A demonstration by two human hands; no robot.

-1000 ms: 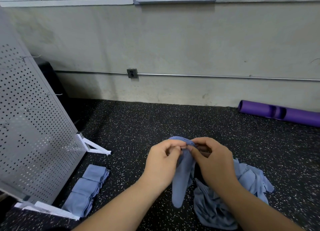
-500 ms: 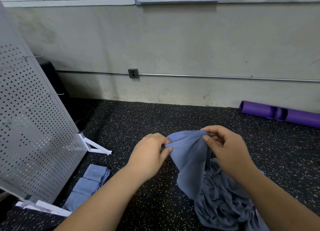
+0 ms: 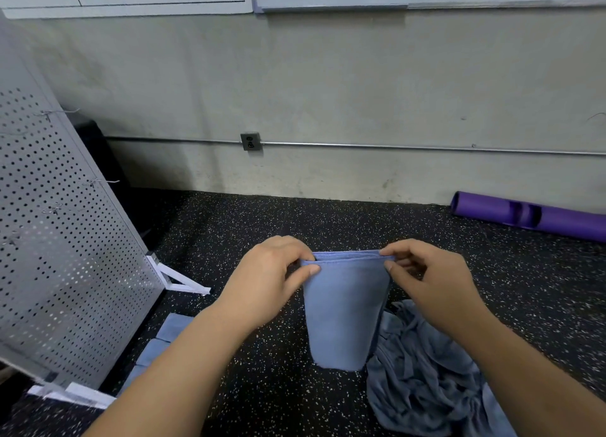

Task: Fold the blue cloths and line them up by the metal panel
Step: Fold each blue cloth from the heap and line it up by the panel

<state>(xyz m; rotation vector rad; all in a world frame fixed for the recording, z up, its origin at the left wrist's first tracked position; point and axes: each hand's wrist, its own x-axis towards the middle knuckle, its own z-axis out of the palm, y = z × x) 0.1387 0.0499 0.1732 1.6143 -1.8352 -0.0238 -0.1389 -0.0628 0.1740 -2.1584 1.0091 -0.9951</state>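
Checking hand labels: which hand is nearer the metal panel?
Left. The left hand pinches the cloth at its corner toward the panel; the right hand pinches the other corner, farther away.

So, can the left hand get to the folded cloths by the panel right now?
Probably yes, once freed: the left hand is pinching the top edge of the held cloth. The folded cloths lie on the floor beside the metal panel, just below that forearm, with nothing between.
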